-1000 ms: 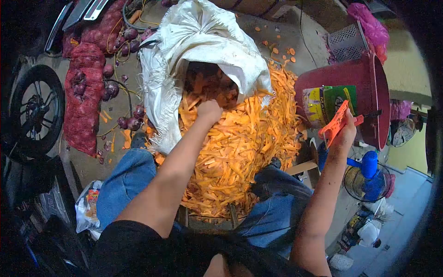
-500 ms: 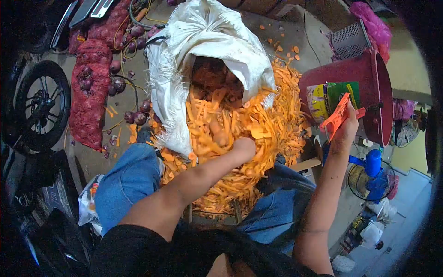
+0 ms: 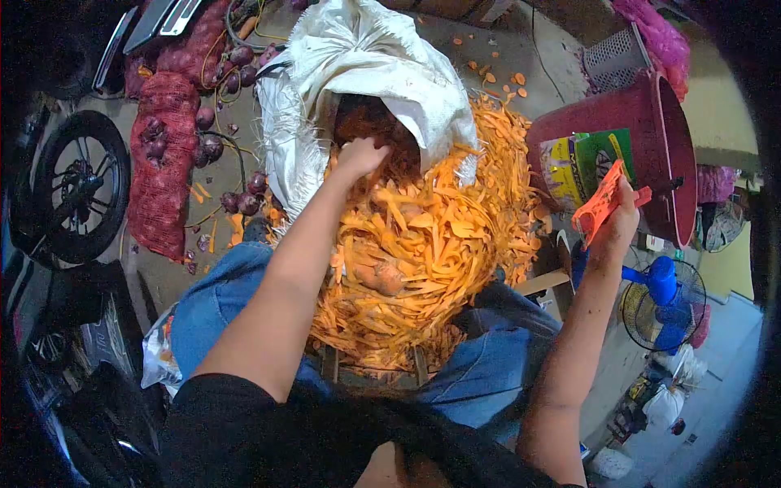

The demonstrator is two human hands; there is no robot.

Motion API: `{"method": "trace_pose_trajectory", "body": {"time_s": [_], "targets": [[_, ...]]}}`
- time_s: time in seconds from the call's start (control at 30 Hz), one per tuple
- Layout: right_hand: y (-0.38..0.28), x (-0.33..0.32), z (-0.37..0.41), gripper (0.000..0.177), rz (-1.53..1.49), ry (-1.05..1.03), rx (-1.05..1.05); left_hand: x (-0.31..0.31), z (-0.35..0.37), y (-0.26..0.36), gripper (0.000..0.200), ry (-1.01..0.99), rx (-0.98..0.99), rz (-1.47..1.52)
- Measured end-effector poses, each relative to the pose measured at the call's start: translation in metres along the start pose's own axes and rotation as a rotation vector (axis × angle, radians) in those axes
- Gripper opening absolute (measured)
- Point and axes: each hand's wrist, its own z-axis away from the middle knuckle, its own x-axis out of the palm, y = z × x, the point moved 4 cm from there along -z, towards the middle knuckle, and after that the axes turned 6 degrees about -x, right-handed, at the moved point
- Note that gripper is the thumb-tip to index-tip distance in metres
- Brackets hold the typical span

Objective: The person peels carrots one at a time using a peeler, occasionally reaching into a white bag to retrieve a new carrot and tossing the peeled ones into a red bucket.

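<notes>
Sack (image 3: 370,69) gaping, left hand (image 3: 362,157) at mouth (image 3: 384,99), mesh bag (image 3: 163,207) of onions (image 3: 154,146)

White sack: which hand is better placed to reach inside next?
Likely the left hand, at the mouth of the white sack; the right hand is farther off and holding an orange tool.

One bare left hand (image 3: 362,157) and one bare right hand (image 3: 616,224) show, with one orange-red plastic peeler (image 3: 598,203), one white woven sack (image 3: 386,65), one heap of thin orange peelings (image 3: 447,220) too many to count, and at least one stubby brown root (image 3: 381,276) among them. On the right are one maroon plastic tub (image 3: 565,126), one grey perforated basket (image 3: 614,61) and one blue wire-caged fan (image 3: 663,283); on the left, one black spoked wheel (image 3: 80,191), at least two red mesh sacks (image 3: 163,203) and purple onions (image 3: 212,145) too crowded to count.
</notes>
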Motion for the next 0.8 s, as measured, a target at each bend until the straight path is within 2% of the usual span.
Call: {"method": "trace_pose_trajectory", "body": {"time_s": [0.07,0.1,0.17,0.27,0.4,0.5,0.57,0.63,0.7,0.8], "targets": [[0.002,-0.004,0.001,0.022,0.022,0.017,0.000,0.028,-0.021,-0.040,0.052,0.087,-0.140,-0.310],[0.004,-0.008,-0.002,0.022,0.009,0.005,0.006,0.044,-0.019,-0.049,0.058,-0.029,-0.121,-0.401],[0.002,-0.012,-0.004,0.022,0.004,-0.006,0.010,0.038,0.021,-0.023,0.062,-0.020,-0.163,-0.435],[0.000,-0.016,0.001,0.021,-0.001,0.028,-0.004,0.050,0.021,-0.024,0.064,0.015,-0.188,-0.326],[0.003,-0.018,0.000,0.021,-0.017,-0.030,-0.007,0.045,0.042,-0.013,0.066,-0.031,-0.162,-0.310],[-0.003,-0.010,0.004,0.020,-0.030,-0.018,-0.009,0.051,0.044,-0.016,0.067,-0.058,-0.185,-0.447],[-0.004,-0.011,0.006,0.020,-0.021,0.006,-0.002,0.057,0.059,-0.011,0.068,-0.077,-0.053,-0.419],[0.000,-0.013,0.007,0.019,-0.044,-0.026,-0.025,0.064,0.067,-0.009,0.067,-0.141,-0.126,-0.501],[0.000,-0.013,0.012,0.019,-0.068,-0.044,-0.009,0.071,0.073,-0.010,0.065,-0.157,-0.024,-0.619],[-0.002,-0.014,0.021,0.019,-0.055,-0.055,0.017,0.082,0.091,-0.014,0.059,-0.239,-0.062,-0.567]]}}
